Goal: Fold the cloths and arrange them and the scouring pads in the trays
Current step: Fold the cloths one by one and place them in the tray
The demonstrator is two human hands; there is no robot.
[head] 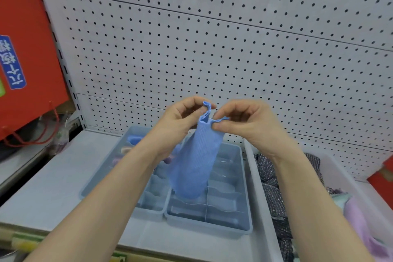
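Note:
A blue waffle cloth (192, 161) hangs in the air over the trays, pinched at its top edge by both hands. My left hand (180, 121) grips the upper left corner and my right hand (244, 123) grips the edge just beside it. Below stand two grey-blue divided trays: the left tray (100, 178) holds a folded blue cloth and other pale cloths at its far end, the right tray (236, 217) shows bare compartments. Dark glittery scouring pads (270, 178) lie in a white bin (253, 178) at the right, with a lilac cloth (359, 221) beside them.
A white pegboard wall (212, 49) rises right behind the trays. A red bag (27, 59) with cord handles hangs at the left. The grey shelf surface (53, 181) extends left of the trays, down to a front edge with label strips.

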